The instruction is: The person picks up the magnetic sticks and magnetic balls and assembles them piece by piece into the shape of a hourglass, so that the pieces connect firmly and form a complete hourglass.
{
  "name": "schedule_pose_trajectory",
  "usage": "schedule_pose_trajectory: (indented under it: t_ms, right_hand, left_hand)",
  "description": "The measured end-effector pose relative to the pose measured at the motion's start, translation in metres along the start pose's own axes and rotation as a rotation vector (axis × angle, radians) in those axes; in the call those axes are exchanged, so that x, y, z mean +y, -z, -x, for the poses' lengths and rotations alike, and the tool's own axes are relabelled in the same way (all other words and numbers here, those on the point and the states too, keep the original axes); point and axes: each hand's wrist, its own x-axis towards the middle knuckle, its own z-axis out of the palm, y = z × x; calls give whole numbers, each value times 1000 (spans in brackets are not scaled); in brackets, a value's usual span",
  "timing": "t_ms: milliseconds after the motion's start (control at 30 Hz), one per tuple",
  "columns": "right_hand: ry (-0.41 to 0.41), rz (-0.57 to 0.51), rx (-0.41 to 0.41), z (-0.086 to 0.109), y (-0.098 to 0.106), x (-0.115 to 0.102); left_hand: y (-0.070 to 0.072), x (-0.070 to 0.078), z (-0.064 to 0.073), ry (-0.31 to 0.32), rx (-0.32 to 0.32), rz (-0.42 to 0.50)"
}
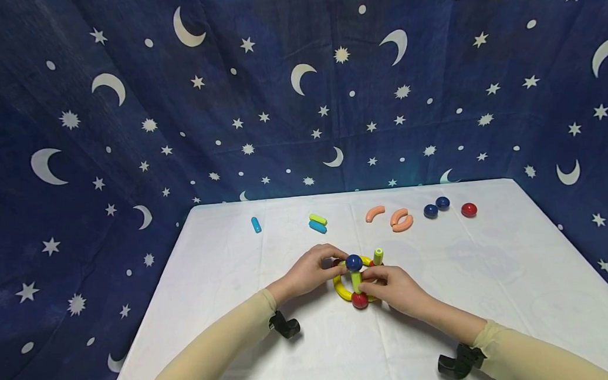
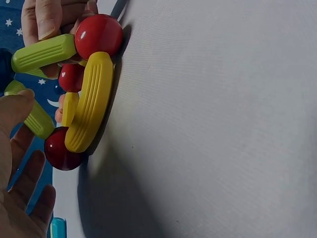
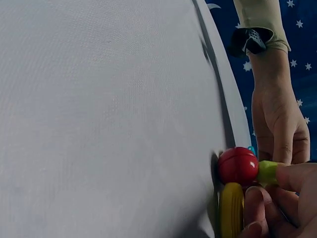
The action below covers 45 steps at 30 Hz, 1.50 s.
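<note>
A ring of yellow curved rods point(image 1: 342, 289) joined by red balls point(image 1: 360, 300) lies on the table, with light-green rods rising from the balls. A blue ball point(image 1: 354, 262) sits at the top where two green rods meet. My right hand point(image 1: 398, 290) pinches the front green rod point(image 2: 44, 53) between thumb and fingers, just above the red ball. From the other side, my left hand point(image 1: 314, 270) pinches a second green rod point(image 2: 37, 118) near its blue-ball end, its other fingers spread. Another green rod point(image 1: 378, 256) stands upright at the ring's far right.
On the white table point(image 1: 284, 356), a blue rod point(image 1: 256, 224) lies back left, with a green rod point(image 1: 318, 219) and another blue rod point(image 1: 318, 226) nearer the middle. Orange curved rods point(image 1: 375, 213), blue balls point(image 1: 430, 211) and a red ball point(image 1: 469, 209) lie back right. A star-patterned cloth point(image 1: 278, 127) hangs behind.
</note>
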Motion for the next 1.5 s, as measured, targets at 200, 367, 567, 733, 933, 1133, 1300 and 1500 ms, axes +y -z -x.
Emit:
schedule_pose_trajectory:
  t_ms: [200, 367, 567, 733, 933, 1133, 1300, 1500]
  right_hand:
    - [-70, 14, 31, 5, 15, 8]
    - [-128, 94, 148, 3, 34, 20]
    - [-72, 210, 130, -8, 43, 37]
    - [-30, 216, 56, -17, 42, 43]
    - [-37, 192, 67, -18, 40, 40]
    - [-39, 182, 61, -13, 36, 35]
    - [-47, 192, 73, -12, 33, 33]
    - [-26, 178, 77, -10, 37, 36]
  left_hand:
    - [-3, -3, 2, 69, 4, -50]
    - [-5, -7, 5, 153, 17, -104]
    - [-6, -11, 4, 170, 38, -120]
    - [-6, -12, -1, 182, 44, -141]
    - [-5, -14, -9, 192, 66, -158]
    - [-5, -15, -17, 201, 68, -142]
    - [-4, -14, -18, 223, 58, -121]
    - [-3, -12, -10, 212, 67, -56]
